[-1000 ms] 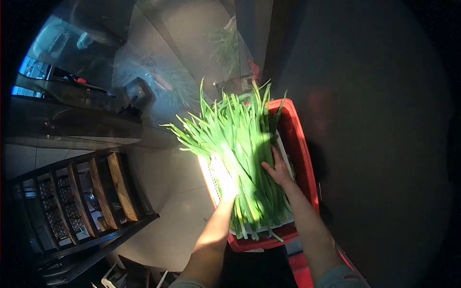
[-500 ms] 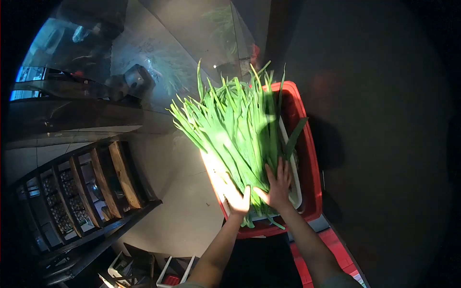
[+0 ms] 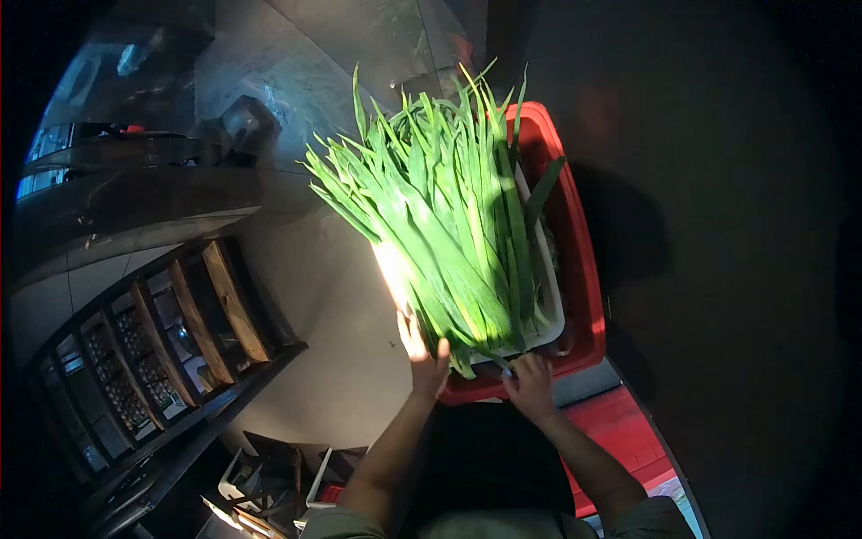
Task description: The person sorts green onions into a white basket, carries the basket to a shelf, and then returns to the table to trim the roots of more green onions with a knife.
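A large heap of long green onion leaves (image 3: 449,207) lies with its tips pointing away from me, in a white tray (image 3: 555,314) set inside a red plastic tub (image 3: 588,296). My left hand (image 3: 424,364) is open at the near left corner of the heap, thumb apart from the fingers, close to the leaf ends. At the near edge of the tub, my right hand (image 3: 532,384) is closed, fingers curled together. A thin green strand runs to its fingertips, beside a small bluish spot. What exactly it grips is too small to make out.
Left of the tub stands a dark rack (image 3: 197,332) with wooden slats. Shiny metal panels (image 3: 332,54) rise at the back. A red surface (image 3: 620,431) lies at the near right, and white-edged crates (image 3: 323,476) stand at the near left.
Both hands have come off the leaves toward me. My left hand slid to the near left corner; my right hand went from lying spread on the leaves to closed at the tub's near edge.
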A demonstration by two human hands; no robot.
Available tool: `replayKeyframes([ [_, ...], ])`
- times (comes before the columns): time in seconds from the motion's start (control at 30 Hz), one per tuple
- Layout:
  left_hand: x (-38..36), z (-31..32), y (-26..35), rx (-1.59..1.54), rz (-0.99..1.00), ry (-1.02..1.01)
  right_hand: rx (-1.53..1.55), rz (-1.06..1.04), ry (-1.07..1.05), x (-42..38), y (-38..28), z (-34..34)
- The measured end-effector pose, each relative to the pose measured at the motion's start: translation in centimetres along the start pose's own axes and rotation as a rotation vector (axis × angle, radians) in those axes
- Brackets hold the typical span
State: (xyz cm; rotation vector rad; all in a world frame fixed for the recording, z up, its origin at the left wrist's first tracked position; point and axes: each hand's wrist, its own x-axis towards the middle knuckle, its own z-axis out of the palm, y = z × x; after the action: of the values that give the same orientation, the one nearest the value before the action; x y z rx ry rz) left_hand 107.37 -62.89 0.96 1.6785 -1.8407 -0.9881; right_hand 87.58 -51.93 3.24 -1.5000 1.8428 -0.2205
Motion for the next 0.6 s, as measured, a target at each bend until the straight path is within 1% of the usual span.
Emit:
replayKeyframes([
  [0.03, -0.9, -0.5, 1.6, 0.012, -0.097, -0.058, -0.020, 0.069, -0.008, -0.4, 0.1, 0.6],
  [0.07, -3.1, 0.4, 0.8, 0.029, -0.048, -0.020, -0.039, 0.138, -0.016, -0.7, 0.4, 1.5],
  [0.1, -4.4, 1.2, 0.8, 0.073, -0.104, -0.031, -0.056, 0.208, -0.024, -0.6, 0.6, 2.5],
  [0.17, -5.6, 2.5, 1.2, 0.058, -0.258, -0.082, -0.045, 0.127, -0.075, 0.8, 2.0, 4.3],
  [0.2, -5.6, 3.1, 1.1, 0.082, -0.269, -0.071, -0.041, 0.089, -0.101, 1.4, 2.1, 4.5],
  [0.27, -5.1, 4.1, 0.7, 0.124, -0.290, -0.049, -0.066, 0.102, -0.092, 1.8, 2.1, 4.8],
  [0.3, -4.7, 4.3, 0.4, 0.082, -0.334, -0.060, -0.079, 0.109, -0.089, 2.0, 1.9, 4.6],
  [0.37, -3.8, 4.6, -0.1, -0.005, -0.422, -0.077, 0.082, 0.075, -0.122, 2.1, 1.0, 2.5],
  [0.4, -3.6, 4.7, -0.9, 0.032, -0.379, -0.053, 0.160, 0.055, -0.136, 2.2, 0.4, 0.8],
  [0.5, -1.1, 2.7, 0.4, -0.281, -0.178, 0.105, 0.303, -0.010, -0.114, 3.6, -1.7, -5.0],
  [0.53, -0.5, 3.0, 0.1, -0.394, -0.109, 0.190, 0.308, 0.002, -0.050, 4.7, -2.4, -6.5],
  [0.57, 0.6, 3.0, 0.0, -0.426, -0.027, 0.241, 0.313, 0.015, 0.013, 6.1, -3.2, -7.9],
  [0.6, 1.5, 2.9, -0.1, -0.184, -0.108, 0.171, 0.318, 0.027, 0.078, 7.8, -3.5, -8.8],
])
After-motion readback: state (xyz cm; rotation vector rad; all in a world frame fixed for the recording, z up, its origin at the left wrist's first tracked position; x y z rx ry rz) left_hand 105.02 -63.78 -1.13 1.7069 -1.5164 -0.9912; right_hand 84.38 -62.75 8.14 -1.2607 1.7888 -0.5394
